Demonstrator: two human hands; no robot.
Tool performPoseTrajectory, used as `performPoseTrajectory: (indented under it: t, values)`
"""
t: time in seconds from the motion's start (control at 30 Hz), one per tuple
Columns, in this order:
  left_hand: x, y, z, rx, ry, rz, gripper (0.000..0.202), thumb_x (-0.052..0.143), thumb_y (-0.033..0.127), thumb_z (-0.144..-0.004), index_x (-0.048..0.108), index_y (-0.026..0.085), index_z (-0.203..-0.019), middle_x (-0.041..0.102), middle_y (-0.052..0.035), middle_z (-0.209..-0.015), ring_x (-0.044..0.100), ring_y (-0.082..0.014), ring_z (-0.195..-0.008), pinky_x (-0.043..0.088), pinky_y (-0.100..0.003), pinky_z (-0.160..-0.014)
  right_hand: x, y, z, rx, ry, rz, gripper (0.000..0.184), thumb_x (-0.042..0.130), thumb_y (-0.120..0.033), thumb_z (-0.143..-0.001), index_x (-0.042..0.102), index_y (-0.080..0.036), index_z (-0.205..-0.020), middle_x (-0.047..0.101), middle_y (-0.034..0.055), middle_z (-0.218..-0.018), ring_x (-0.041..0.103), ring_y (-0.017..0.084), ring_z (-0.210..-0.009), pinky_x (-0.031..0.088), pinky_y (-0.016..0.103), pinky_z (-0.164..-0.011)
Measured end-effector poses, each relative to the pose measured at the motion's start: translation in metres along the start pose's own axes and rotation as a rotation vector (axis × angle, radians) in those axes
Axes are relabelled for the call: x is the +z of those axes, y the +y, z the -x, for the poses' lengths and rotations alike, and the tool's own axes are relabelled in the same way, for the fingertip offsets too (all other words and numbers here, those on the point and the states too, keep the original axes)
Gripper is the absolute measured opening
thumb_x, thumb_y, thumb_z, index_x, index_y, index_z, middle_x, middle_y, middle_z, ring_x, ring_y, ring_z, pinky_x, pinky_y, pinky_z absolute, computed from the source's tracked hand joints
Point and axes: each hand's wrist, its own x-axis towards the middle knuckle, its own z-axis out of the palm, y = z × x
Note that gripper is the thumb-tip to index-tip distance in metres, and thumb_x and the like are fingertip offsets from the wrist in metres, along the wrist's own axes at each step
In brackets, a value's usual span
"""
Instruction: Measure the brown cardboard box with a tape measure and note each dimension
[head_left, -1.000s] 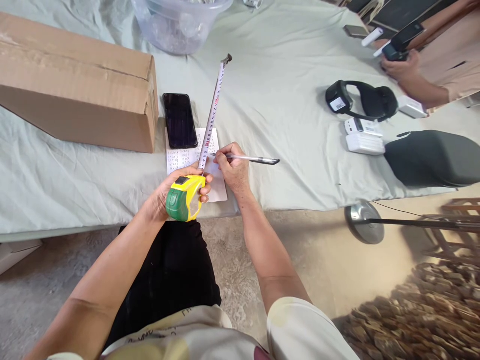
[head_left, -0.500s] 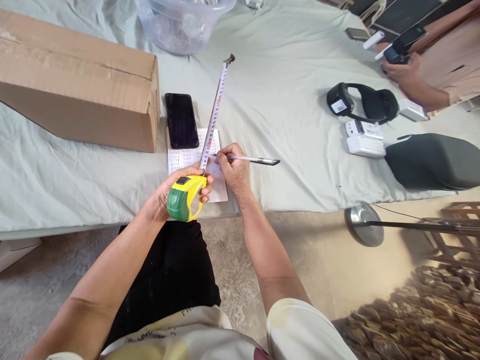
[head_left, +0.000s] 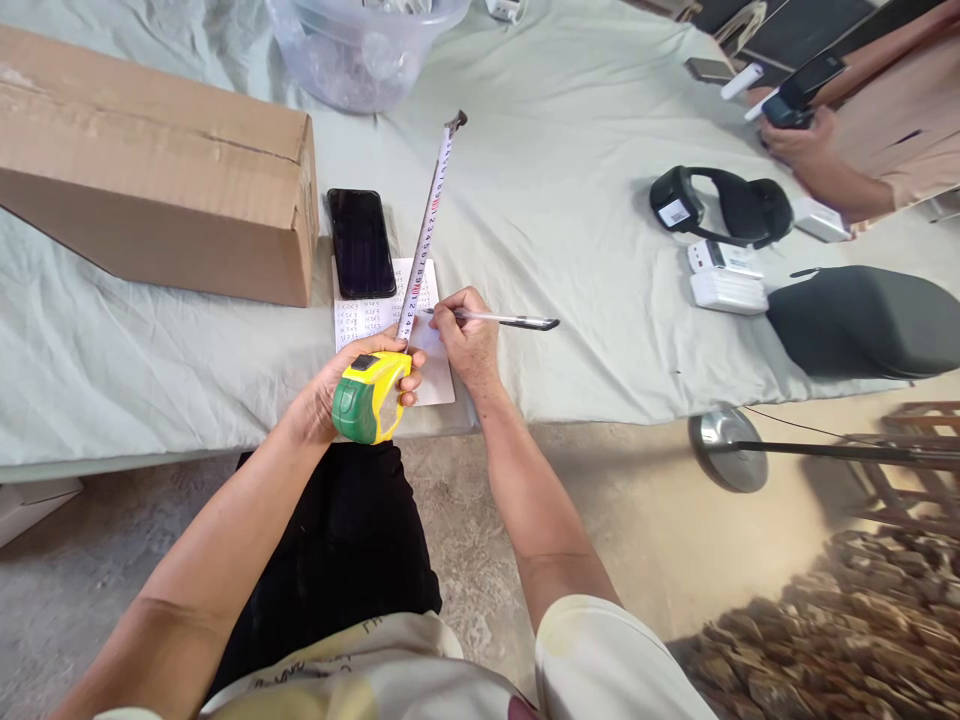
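My left hand (head_left: pixel 330 400) is closed round a yellow and green tape measure (head_left: pixel 367 396) at the table's near edge. Its white blade (head_left: pixel 429 222) sticks out away from me, up over the paper, ending in a metal hook. My right hand (head_left: pixel 469 340) pinches a silver pen (head_left: pixel 504 320) with its tip on a white sheet of paper (head_left: pixel 375 318) covered in handwritten figures. A black phone (head_left: pixel 361 243) lies face up on the paper's far end, beside the blade.
A brown cardboard box (head_left: pixel 157 170) sits at the left on the pale cloth (head_left: pixel 555 190). A clear plastic tub (head_left: pixel 360 45) stands behind. At right lie a black headset (head_left: pixel 724 205), white packs (head_left: pixel 726 275) and a dark pouch (head_left: pixel 862 320). Another person's hand (head_left: pixel 799 125) holds a phone.
Almost nothing: both of my hands, the tape and the pen hold their places. The view has shifted very slightly, and the other person's hand moved a little.
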Motion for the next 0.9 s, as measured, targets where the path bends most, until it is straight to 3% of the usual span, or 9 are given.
performPoseTrajectory:
  t: [0.57, 0.73, 0.9]
  values:
    - [0.0015, -0.0001, -0.0002, 0.007, 0.019, -0.013, 0.006, 0.060, 0.017, -0.088, 0.063, 0.018, -0.092, 0.062, -0.0037, -0.085, 0.056, -0.0131, -0.061, 0.049, -0.027, -0.057, -0.0002, -0.0027, 0.0004, 0.001, 0.018, 0.023, 0.013, 0.055, -0.022, -0.085, 0.051, -0.025, -0.073, 0.060, -0.0054, -0.063, 0.057, 0.013, -0.057, 0.046, 0.026, -0.057]
    - [0.0013, 0.0005, -0.0006, 0.002, 0.021, -0.023, 0.014, 0.059, 0.017, -0.089, 0.065, 0.018, -0.102, 0.062, -0.0036, -0.086, 0.056, -0.0132, -0.061, 0.049, -0.027, -0.056, 0.0000, -0.0004, 0.0007, 0.005, 0.050, 0.030, 0.013, 0.057, -0.026, -0.087, 0.052, -0.025, -0.075, 0.062, -0.0048, -0.064, 0.059, 0.015, -0.060, 0.047, 0.028, -0.060]
    - [0.0023, 0.0012, -0.0001, 0.000, 0.017, -0.026, 0.005, 0.059, 0.017, -0.088, 0.061, 0.019, -0.092, 0.062, -0.0037, -0.086, 0.057, -0.0133, -0.061, 0.049, -0.027, -0.058, 0.0008, 0.0000, -0.0002, 0.010, 0.032, 0.027, 0.012, 0.056, -0.027, -0.086, 0.052, -0.025, -0.075, 0.061, -0.0044, -0.066, 0.059, 0.015, -0.060, 0.046, 0.028, -0.060]
